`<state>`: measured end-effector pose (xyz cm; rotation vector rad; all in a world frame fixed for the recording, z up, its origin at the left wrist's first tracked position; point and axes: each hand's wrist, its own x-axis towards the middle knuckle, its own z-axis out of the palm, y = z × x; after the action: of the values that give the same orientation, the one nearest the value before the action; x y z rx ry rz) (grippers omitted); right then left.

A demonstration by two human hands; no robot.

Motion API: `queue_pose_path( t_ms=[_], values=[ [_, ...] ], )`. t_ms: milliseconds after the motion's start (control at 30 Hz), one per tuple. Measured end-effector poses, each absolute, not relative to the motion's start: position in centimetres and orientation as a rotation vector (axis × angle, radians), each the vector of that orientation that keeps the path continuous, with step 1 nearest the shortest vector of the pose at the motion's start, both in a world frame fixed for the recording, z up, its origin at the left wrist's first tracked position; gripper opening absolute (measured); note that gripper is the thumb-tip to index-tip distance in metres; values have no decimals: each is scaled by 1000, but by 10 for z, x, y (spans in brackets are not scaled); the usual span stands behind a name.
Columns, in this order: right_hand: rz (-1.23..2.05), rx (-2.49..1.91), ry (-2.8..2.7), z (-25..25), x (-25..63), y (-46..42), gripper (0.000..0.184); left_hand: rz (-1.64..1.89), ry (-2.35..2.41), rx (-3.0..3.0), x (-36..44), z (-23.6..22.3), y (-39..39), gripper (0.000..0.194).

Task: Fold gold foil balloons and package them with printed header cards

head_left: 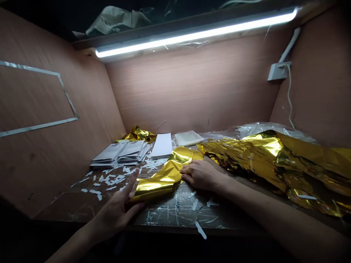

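Flatly pressed: one hand on gold foil, one spread

The right hand (200,175) lies palm-down, fingers close together, pressing the edge of a folded strip of gold foil (161,175) onto the scratched tabletop (175,212). The left hand (115,215) stands wide open, thumb raised, its fingers against the strip's near end. A crumpled gold sheet (274,164) lies just beyond the right hand.

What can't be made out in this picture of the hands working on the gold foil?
In the head view:
Wording on the printed leaflets: too small to read.
Part of the gold foil strip: hidden by the right hand.
Large crumpled gold foil sheet: cut off by the right edge.
Pale crumpled bag: dim, cut off by the top edge.
Left forearm: cut off by the bottom edge.
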<state>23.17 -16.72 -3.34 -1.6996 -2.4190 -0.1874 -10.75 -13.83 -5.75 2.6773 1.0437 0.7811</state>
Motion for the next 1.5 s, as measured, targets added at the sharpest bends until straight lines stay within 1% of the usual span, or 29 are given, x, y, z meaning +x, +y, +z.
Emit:
queue_pose_path(
  t_ms=[100, 167, 233, 300, 367, 400, 433, 500, 533, 567, 600, 700, 767, 833, 1033, 1200, 1500],
  values=[
    [-244, -1811, -2313, -34, 233, -170, 48, 712, 946, 2728, -107, -53, -139, 54],
    [-293, -1844, -2243, -34, 234, -171, 50, 678, 917, 2719, -104, -48, -140, 36],
    [-317, -1850, -2205, -35, 234, -172, 47, 678, 940, 2715, -101, -45, -141, 33],
    [-316, -1855, -2179, -35, 235, -171, 43, 693, 998, 2743, -102, -42, -144, 40],
    [-299, -1862, -2165, -35, 235, -171, 42, 809, 1105, 2795, -103, -39, -147, 49],
    [-289, -1865, -2160, -35, 236, -171, 42, 929, 1195, 2824, -104, -36, -150, 49],
    [-281, -1865, -2160, -35, 236, -171, 42, 1080, 1300, 2844, -102, -33, -152, 44],
    [-270, -1867, -2160, -36, 237, -172, 43, 1363, 1456, 2869, -93, -27, -159, 27],
    [-267, -1873, -2161, -36, 237, -172, 43, 1439, 1459, 2899, -84, -24, -163, 21],
    [-267, -1882, -2160, -37, 236, -172, 43, 1424, 1374, 2956, -73, -23, -166, 19],
    [-270, -1891, -2158, -38, 236, -173, 43, 1328, 1232, 3026, -61, -22, -169, 21],
    [-296, -1907, -2145, -39, 235, -172, 47, 889, 922, 3179, -24, -26, -175, 44],
    [-315, -1907, -2141, -40, 235, -172, 48, 683, 881, 3189, -9, -33, -176, 48],
    [-318, -1913, -2144, -40, 235, -172, 48, 577, 909, 3160, -6, -40, -175, 47],
    [-271, -1924, -2151, -38, 235, -171, 46, 488, 1009, 3066, -18, -52, -174, 49],
    [-293, -1939, -2142, -38, 235, -171, 46, 379, 1045, 3065, -24, -59, -181, 59],
    [-383, -1966, -2172, -40, 232, -171, 47, 341, 1058, 3048, -36, -63, -196, 78]
  ],
)
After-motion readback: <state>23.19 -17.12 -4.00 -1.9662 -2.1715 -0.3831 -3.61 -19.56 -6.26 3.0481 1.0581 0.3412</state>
